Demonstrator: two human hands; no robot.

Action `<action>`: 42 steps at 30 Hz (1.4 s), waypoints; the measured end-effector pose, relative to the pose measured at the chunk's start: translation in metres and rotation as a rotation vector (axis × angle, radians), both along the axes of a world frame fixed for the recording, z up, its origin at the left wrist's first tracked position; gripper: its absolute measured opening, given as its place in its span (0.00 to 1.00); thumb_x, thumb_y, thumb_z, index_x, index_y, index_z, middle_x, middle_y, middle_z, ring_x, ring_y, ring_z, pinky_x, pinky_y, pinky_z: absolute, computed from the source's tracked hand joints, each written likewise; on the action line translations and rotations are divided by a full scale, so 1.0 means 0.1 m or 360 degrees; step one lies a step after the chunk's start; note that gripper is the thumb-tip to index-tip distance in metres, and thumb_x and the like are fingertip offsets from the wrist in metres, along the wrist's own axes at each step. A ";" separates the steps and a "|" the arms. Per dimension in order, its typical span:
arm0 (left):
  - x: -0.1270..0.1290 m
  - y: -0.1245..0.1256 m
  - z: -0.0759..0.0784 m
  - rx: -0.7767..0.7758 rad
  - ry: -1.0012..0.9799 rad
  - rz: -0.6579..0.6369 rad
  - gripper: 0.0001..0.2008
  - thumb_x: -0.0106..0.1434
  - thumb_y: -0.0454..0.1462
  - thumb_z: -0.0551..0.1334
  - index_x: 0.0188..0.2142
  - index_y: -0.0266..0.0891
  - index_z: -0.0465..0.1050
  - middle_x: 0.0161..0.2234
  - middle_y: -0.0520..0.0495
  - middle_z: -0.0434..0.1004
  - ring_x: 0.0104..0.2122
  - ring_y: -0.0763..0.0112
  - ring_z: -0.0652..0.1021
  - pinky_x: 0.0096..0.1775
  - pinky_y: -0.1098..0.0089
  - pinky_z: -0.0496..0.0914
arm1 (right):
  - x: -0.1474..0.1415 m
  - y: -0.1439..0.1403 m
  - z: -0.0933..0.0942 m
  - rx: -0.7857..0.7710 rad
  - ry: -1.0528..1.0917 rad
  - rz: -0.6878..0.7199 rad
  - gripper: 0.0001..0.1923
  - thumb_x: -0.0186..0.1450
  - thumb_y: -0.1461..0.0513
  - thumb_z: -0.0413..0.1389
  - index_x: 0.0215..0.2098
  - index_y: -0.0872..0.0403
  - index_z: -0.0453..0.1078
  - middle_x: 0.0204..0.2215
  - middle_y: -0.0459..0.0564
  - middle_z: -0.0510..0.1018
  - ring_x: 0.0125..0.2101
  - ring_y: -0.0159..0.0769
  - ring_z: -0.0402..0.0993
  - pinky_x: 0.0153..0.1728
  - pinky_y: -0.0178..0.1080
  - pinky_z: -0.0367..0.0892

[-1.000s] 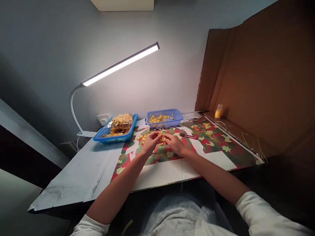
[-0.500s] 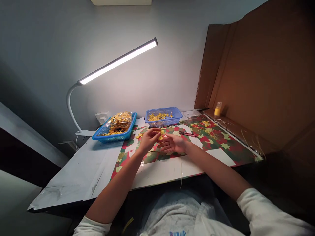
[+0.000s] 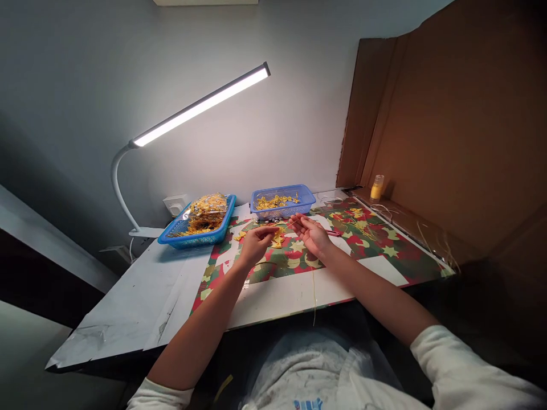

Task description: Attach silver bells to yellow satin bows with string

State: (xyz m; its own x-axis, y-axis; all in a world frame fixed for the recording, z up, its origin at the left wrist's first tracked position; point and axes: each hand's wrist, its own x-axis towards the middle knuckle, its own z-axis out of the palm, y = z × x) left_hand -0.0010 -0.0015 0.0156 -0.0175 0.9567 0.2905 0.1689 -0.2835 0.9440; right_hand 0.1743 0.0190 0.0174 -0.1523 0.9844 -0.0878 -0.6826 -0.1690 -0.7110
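Observation:
My left hand (image 3: 255, 246) is closed in a pinch, its fingertips pointing right, with a thin yellow thread (image 3: 289, 224) running from them toward the other hand. Small yellow pieces, like ribbon bows (image 3: 278, 239), show just beside and below those fingertips; whether they hang on the thread or lie on the table I cannot tell. Palm turned partly up, my right hand (image 3: 315, 236) has its fingertips gathered on the thread's other side. A strand (image 3: 314, 296) hangs below this hand over the table's front edge. Partly behind the right hand lie red-handled snips (image 3: 333, 233).
A blue basket (image 3: 194, 242) of golden-yellow pieces and a plastic bag stands at left, a violet-blue basket (image 3: 284, 212) behind the hands. A lit lamp (image 3: 200, 108) reaches overhead. At right are loose yellow threads (image 3: 363, 225), a small bottle (image 3: 376, 188) and a cardboard wall (image 3: 448, 125).
My right hand has risen and turned, its fingers moving from spread low beside the left hand to gathered higher up. A short stretch of thread now shows between the hands.

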 end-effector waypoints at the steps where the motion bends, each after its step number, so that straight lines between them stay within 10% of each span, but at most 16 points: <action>1: 0.00 0.00 0.00 -0.0009 0.0010 0.0004 0.10 0.48 0.38 0.65 0.31 0.38 0.82 0.27 0.46 0.82 0.27 0.69 0.76 0.27 0.72 0.68 | 0.01 0.00 0.01 0.0038 0.0004 -0.0047 0.06 0.65 0.69 0.53 0.35 0.53 0.70 0.32 0.44 0.80 0.34 0.24 0.78 0.39 0.27 0.70; 18: 0.06 -0.09 0.01 -0.0172 0.0004 -0.0263 0.15 0.46 0.37 0.71 0.35 0.36 0.81 0.30 0.46 0.82 0.27 0.70 0.77 0.31 0.70 0.71 | 0.05 -0.06 0.12 0.0876 -0.0432 -0.0167 0.12 0.53 0.56 0.65 0.31 0.52 0.71 0.27 0.44 0.80 0.30 0.33 0.77 0.42 0.42 0.73; 28: 0.18 -0.13 -0.08 -0.0080 0.0010 -0.0486 0.21 0.45 0.33 0.64 0.42 0.39 0.76 0.39 0.45 0.79 0.23 0.79 0.68 0.25 0.76 0.63 | 0.03 -0.13 0.13 0.0821 -0.0428 -0.0010 0.15 0.54 0.52 0.63 0.32 0.51 0.67 0.21 0.39 0.74 0.22 0.27 0.71 0.29 0.35 0.71; 42: 0.13 -0.21 0.06 -0.0094 0.0215 -0.0723 0.09 0.50 0.40 0.60 0.21 0.38 0.73 0.27 0.46 0.75 0.26 0.70 0.68 0.27 0.72 0.59 | 0.03 -0.12 0.15 0.0665 -0.0452 0.0057 0.15 0.53 0.55 0.64 0.31 0.52 0.67 0.20 0.39 0.72 0.22 0.26 0.69 0.29 0.33 0.71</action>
State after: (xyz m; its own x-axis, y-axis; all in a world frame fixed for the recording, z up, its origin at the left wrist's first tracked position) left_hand 0.0118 -0.0223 0.0217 0.4403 0.8738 0.2063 0.1627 -0.3036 0.9388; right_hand 0.1771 0.0075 0.0319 -0.2136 0.9390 0.2695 -0.4514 0.1498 -0.8797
